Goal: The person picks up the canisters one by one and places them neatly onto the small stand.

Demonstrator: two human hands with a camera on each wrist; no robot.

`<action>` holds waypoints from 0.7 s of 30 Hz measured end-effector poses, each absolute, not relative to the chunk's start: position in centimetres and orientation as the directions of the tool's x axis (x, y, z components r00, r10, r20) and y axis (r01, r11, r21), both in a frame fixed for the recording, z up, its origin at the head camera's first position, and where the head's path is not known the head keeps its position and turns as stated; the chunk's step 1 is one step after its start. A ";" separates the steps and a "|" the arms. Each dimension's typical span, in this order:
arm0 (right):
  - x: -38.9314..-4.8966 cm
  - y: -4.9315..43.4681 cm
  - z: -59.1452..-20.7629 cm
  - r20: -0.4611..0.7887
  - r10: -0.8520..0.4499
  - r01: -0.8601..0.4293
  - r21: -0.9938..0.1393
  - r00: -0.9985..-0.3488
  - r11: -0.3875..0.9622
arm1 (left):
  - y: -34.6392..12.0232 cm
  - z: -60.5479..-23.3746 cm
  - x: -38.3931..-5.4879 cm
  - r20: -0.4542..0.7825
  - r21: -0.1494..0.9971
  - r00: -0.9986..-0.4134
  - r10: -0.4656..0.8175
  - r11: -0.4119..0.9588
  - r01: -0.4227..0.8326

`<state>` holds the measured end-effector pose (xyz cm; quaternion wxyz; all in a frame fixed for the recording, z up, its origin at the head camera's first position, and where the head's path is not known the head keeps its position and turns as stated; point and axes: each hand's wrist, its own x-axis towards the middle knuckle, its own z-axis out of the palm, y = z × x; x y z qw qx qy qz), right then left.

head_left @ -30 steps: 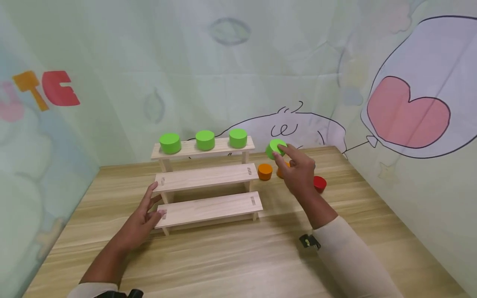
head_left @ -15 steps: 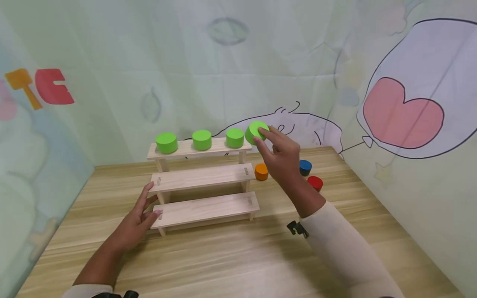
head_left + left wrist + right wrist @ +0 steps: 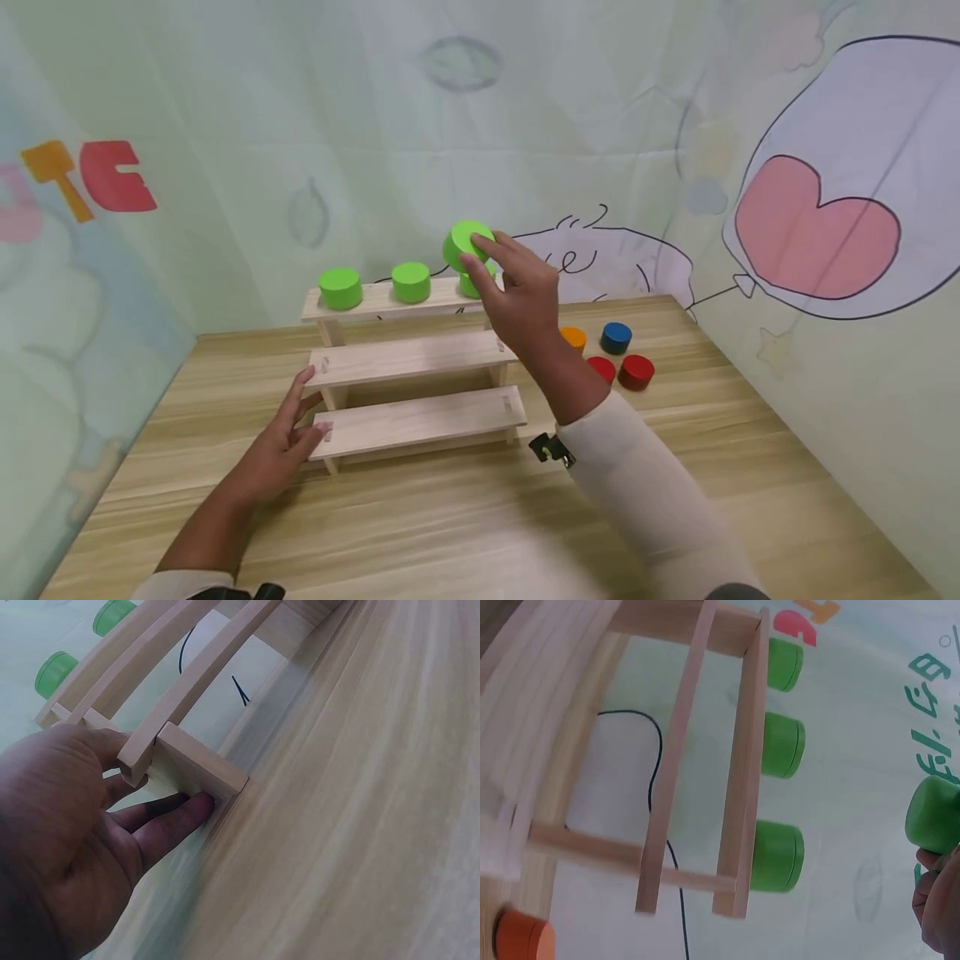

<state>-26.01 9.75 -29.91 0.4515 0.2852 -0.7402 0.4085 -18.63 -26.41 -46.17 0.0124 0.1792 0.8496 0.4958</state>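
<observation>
A three-tier wooden shelf stand (image 3: 420, 421) is on the table. Its top tier carries three green discs (image 3: 341, 288), spaced apart; the rightmost is partly covered in the head view. My right hand (image 3: 521, 292) pinches another green disc (image 3: 467, 243) between thumb and fingers, slightly tilted, above the top tier's right end. That held disc also shows at the right edge of the right wrist view, apart from the stand. At the stand's left end my left hand (image 3: 281, 442) holds on, thumb on the lowest tier. In the left wrist view, its fingers (image 3: 176, 825) press the side board.
Right of the stand, an orange disc (image 3: 573, 339), a blue disc (image 3: 617, 337) and two red discs (image 3: 636, 372) sit on the table (image 3: 420, 533), some partly behind my right arm. Another orange disc (image 3: 525, 935) shows in the right wrist view. Printed curtains (image 3: 375, 167) enclose the table.
My right hand has carried its green disc leftward and up, from beside the stand to above the top tier's right end. The left hand has stayed on the stand.
</observation>
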 end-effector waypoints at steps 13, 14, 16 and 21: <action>-25.8 4.4 -30.1 0.877 -0.226 -0.829 -0.275 -0.423 0.488 | -26.4 -46.1 -18.6 0.163 0.851 -0.932 0.323 0.432 0.298; -25.8 4.0 -30.4 0.869 -0.240 -0.825 -0.273 -0.432 0.495 | -26.4 -46.2 -18.6 0.162 0.850 -0.933 0.321 0.436 0.297; -25.7 3.3 -30.8 0.850 -0.262 -0.812 -0.280 -0.458 0.512 | -26.3 -46.3 -18.6 0.158 0.847 -0.936 0.313 0.445 0.292; -25.5 1.8 -32.1 0.796 -0.276 -0.766 -0.328 -0.540 0.554 | -26.2 -46.2 -18.7 0.136 0.844 -0.944 0.300 0.464 0.269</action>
